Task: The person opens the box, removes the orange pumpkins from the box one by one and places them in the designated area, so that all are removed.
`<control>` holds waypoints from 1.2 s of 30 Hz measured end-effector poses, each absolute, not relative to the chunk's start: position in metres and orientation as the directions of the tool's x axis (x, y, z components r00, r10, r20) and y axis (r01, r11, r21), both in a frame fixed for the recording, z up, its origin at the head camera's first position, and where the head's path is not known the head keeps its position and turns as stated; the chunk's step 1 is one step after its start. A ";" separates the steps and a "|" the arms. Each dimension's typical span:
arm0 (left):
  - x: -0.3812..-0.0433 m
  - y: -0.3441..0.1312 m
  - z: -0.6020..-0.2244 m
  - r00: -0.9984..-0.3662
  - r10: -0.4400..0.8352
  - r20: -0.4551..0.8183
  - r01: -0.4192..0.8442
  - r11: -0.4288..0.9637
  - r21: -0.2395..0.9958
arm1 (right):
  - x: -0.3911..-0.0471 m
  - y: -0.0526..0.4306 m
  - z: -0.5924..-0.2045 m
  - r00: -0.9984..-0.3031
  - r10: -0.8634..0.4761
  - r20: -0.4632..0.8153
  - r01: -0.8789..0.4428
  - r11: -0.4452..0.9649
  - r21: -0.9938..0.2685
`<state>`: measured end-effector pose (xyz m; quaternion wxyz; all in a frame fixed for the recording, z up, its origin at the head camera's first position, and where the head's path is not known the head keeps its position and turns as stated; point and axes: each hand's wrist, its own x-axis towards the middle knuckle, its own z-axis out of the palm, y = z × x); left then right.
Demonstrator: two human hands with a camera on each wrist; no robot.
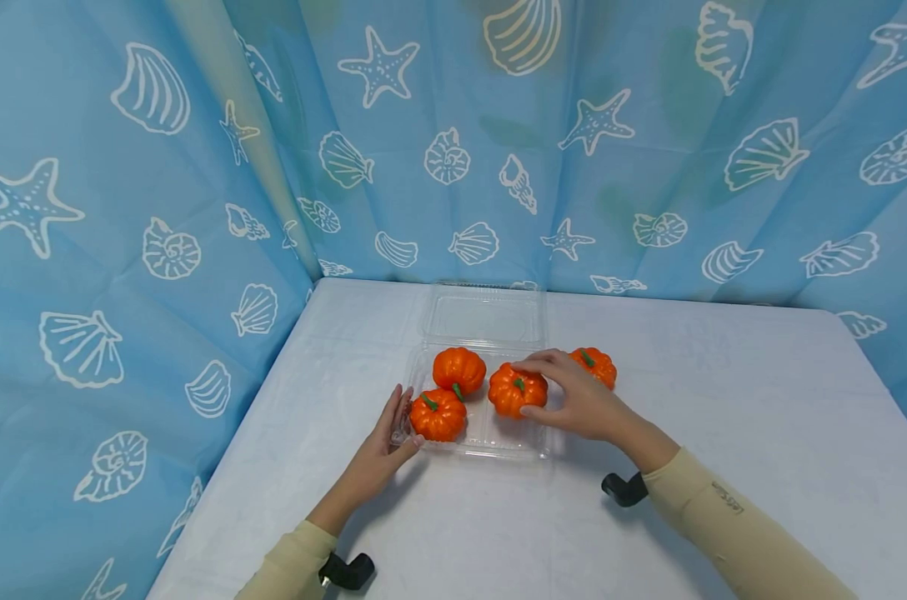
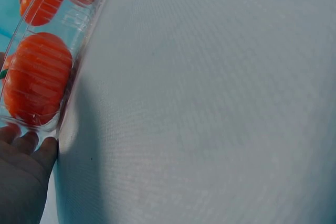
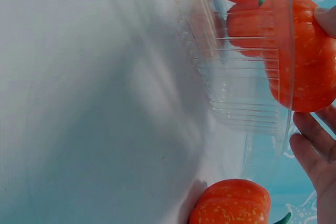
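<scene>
In the head view, my right hand (image 1: pixel 577 400) grips an orange toy pumpkin (image 1: pixel 515 390) with a green stem, thumb at the near side and fingers at the far side. That pumpkin is over the right half of a clear plastic clamshell container (image 1: pixel 491 452); in the right wrist view the held pumpkin (image 3: pixel 307 56) stands partly above the rim. Two more pumpkins, one at the back (image 1: pixel 458 369) and one at the front (image 1: pixel 440 421), sit in the container's left half. My left hand (image 1: pixel 378 454) touches the container's left side with fairly straight fingers.
A fourth pumpkin (image 1: pixel 596 365) lies on the white-covered table (image 1: pixel 724 400), right of the container and partly behind my right hand. The container's clear lid (image 1: pixel 487 317) lies folded back toward the blue shell-print curtain (image 1: pixel 453 200).
</scene>
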<state>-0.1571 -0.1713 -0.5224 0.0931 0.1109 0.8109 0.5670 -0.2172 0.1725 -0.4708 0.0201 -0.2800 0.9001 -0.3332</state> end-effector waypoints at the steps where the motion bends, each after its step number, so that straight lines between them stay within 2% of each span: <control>1: -0.157 -0.171 -0.522 -0.957 0.288 -0.022 0.077 0.327 0.942 | -0.217 0.173 -0.470 -0.841 -0.517 0.158 -0.494 0.617 -0.612; 7: -0.156 -0.171 -0.522 -0.956 0.292 -0.015 0.082 0.315 0.946 | -0.218 0.178 -0.471 -0.833 -0.518 0.195 -0.516 0.598 -0.614; 20: -0.157 -0.171 -0.522 -0.960 0.278 -0.028 0.072 0.342 0.937 | -0.217 0.190 -0.466 -0.856 -0.477 0.199 -0.484 0.604 -0.633; 36: -0.157 -0.172 -0.524 -0.954 0.299 -0.007 0.089 0.305 0.948 | -0.215 0.209 -0.466 -0.880 -0.425 0.211 -0.451 0.615 -0.647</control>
